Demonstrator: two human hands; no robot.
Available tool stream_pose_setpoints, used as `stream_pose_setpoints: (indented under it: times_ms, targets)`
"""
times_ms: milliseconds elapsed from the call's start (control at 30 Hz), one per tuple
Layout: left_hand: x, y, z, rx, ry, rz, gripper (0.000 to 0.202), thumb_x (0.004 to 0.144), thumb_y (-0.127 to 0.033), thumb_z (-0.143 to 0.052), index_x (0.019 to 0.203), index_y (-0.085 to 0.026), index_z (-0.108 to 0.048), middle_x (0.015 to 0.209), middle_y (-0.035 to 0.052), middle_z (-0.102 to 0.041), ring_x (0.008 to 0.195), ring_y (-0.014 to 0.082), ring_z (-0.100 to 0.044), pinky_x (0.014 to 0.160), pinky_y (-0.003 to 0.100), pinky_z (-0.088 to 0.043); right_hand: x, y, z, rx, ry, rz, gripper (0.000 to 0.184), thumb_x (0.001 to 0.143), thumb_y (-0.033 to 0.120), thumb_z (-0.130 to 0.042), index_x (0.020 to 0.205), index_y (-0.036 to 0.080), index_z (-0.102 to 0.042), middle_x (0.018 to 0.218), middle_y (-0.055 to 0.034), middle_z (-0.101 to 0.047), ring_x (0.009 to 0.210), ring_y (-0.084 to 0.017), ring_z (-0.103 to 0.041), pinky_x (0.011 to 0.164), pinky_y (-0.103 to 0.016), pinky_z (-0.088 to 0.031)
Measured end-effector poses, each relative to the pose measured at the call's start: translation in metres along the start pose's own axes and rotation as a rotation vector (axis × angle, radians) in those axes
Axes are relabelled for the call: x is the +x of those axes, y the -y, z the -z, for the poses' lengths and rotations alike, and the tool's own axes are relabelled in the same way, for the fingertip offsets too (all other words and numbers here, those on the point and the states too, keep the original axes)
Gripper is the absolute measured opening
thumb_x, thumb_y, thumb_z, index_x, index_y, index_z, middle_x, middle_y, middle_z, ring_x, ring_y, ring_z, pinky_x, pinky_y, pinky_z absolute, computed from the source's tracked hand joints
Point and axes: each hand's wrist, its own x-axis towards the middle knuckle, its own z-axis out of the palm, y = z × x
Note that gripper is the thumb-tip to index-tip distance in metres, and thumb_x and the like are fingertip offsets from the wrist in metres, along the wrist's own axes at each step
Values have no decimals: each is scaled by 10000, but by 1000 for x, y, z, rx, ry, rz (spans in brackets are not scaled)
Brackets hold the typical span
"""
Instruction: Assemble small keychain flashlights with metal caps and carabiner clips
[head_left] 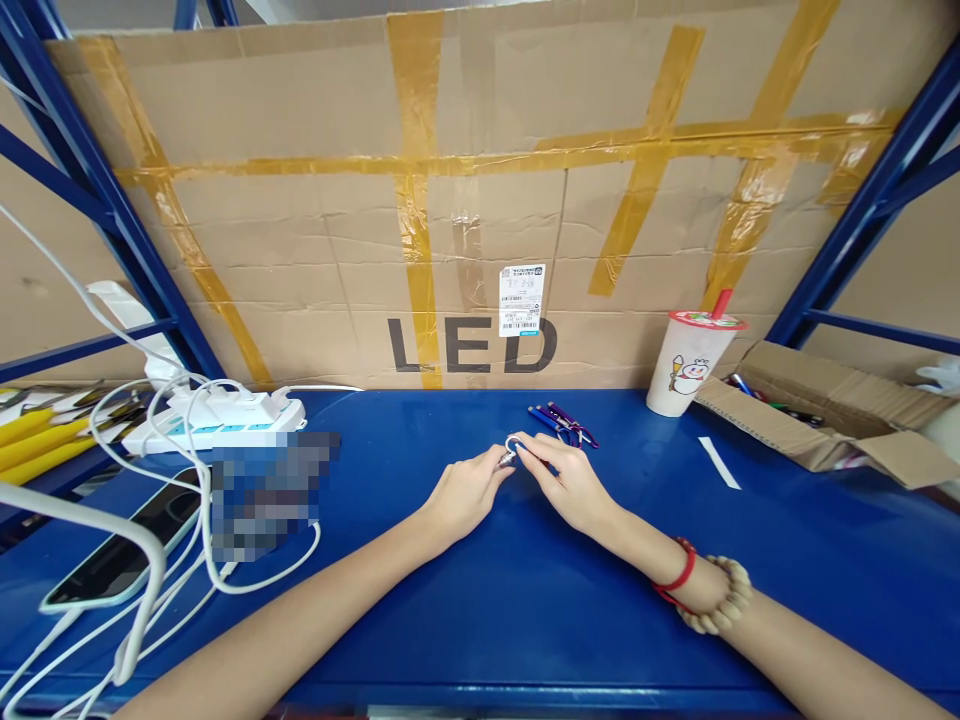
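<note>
Head view: above the table point(480, 620), the left hand point(466, 492) pinches a small metal piece point(505, 459) while the right hand's point(568, 482) fingertips close on its white loop point(512, 440); a light grip with steady wrists would suit so tiny a part. Just beyond, a blue-purple bundle point(553, 424) limits forward room, with an open box point(765, 428) and cup point(686, 375) farther right, and a taped carton point(337, 270) blocking the back.

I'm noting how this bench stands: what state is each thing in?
Left hand: pinching small metal item
Right hand: at the item's curved end, grip unclear
Cup: upright, lidded, straw inserted
Phone: face up, screen dark
Small box: open
LED carton: upright, taped
Power strip: adapter seated on it
</note>
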Motion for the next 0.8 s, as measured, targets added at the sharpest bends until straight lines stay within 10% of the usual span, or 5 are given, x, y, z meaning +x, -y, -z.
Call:
stream_pose_setpoints:
  times_ms: [800]
  targets:
    - [1, -3, 3, 34, -23, 103, 215, 931, -327, -310, 1056, -231, -456, 900, 8, -653, 776, 189, -637, 567, 224, -419, 0, -1, -1, -30, 33, -24, 301, 936, 313, -332, 1007, 189, -597, 709, -26, -546, 657, -140, -525, 630, -262, -426]
